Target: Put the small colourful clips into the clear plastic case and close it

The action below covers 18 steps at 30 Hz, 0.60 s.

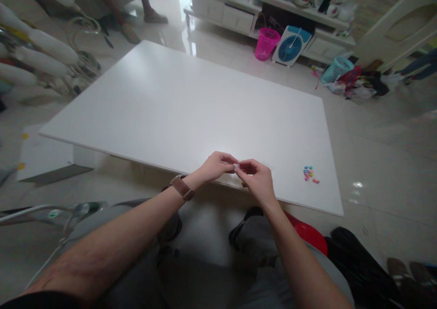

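Both my hands meet over the near edge of the white table (191, 104). My left hand (215, 165), with a brown watch strap on the wrist, and my right hand (257, 179) each pinch a tiny pale pink piece (236, 166) between their fingertips. It is too small to name. A small heap of colourful little pieces (310, 173), pink, blue and green, lies on the table to the right of my right hand, near the table's right corner.
A red stool (307, 234) stands by my right knee. Dark shoes (406, 272) lie on the floor at the right. Behind the table are a pink basket (266, 43), a blue-white fan (292, 46), a teal basket (336, 69) and a white sideboard (235, 15).
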Tool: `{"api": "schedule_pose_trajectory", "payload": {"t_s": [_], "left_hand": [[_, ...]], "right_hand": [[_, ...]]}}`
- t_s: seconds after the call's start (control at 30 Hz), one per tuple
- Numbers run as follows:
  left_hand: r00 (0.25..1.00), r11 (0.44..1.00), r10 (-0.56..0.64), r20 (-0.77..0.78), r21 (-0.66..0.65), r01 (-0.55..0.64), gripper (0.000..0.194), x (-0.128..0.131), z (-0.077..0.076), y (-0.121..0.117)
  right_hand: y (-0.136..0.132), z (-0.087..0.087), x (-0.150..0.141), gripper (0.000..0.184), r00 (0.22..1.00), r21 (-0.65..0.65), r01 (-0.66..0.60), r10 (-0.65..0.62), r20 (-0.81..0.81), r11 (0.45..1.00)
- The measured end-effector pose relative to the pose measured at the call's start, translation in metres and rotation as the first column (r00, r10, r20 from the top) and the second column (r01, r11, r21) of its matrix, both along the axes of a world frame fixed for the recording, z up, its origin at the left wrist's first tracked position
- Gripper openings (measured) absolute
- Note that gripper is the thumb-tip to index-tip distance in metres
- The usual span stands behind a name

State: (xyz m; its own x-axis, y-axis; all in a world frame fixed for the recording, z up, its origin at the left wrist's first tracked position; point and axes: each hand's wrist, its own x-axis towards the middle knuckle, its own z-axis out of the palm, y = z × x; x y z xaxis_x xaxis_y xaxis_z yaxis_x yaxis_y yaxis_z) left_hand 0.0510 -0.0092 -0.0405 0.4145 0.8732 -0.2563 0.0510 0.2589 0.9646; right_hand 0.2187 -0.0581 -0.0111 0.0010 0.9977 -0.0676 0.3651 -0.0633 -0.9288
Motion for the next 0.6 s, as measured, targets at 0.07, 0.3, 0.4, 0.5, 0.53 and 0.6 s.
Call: {"api": "schedule_pose_trajectory", "payload": {"t_s": [0.07, 0.3, 0.4, 0.5, 0.53, 0.6], "left_hand": [[0.999, 0.999, -0.005, -0.047, 0.031, 0.006, 0.019, 0.000, 0.000, 0.000], [0.991, 0.994, -0.039, -0.130, 0.095, 0.051, 0.018, -0.001, -0.001, -0.002], [0.992, 0.998, -0.045, -0.115, 0.043, 0.050, 0.016, 0.000, 0.000, -0.003], [0.996, 0.998, -0.059, -0.061, -0.031, 0.057, 0.014, 0.001, 0.002, -0.004], [0.997, 0.997, -0.062, -0.044, -0.050, 0.060, 0.013, 0.001, 0.003, -0.004], [0.997, 0.995, -0.070, -0.029, -0.071, 0.068, 0.013, 0.001, 0.006, -0.004]], "right_hand": [[0.000, 0.001, 0.000, 0.019, 1.000, 0.009, -0.011, 0.011, 0.028, 1.000], [0.002, -0.004, 0.001, 0.020, 0.999, -0.017, 0.018, -0.017, 0.043, 1.000], [0.002, -0.007, 0.002, 0.017, 0.999, -0.036, 0.026, -0.025, 0.040, 0.999], [0.003, -0.010, 0.003, 0.015, 0.999, -0.033, 0.024, -0.022, 0.046, 0.999], [0.003, -0.011, 0.004, 0.015, 0.999, -0.031, 0.025, -0.024, 0.048, 0.999], [0.004, -0.012, 0.005, 0.014, 0.998, -0.031, 0.032, -0.030, 0.048, 0.999]]}}
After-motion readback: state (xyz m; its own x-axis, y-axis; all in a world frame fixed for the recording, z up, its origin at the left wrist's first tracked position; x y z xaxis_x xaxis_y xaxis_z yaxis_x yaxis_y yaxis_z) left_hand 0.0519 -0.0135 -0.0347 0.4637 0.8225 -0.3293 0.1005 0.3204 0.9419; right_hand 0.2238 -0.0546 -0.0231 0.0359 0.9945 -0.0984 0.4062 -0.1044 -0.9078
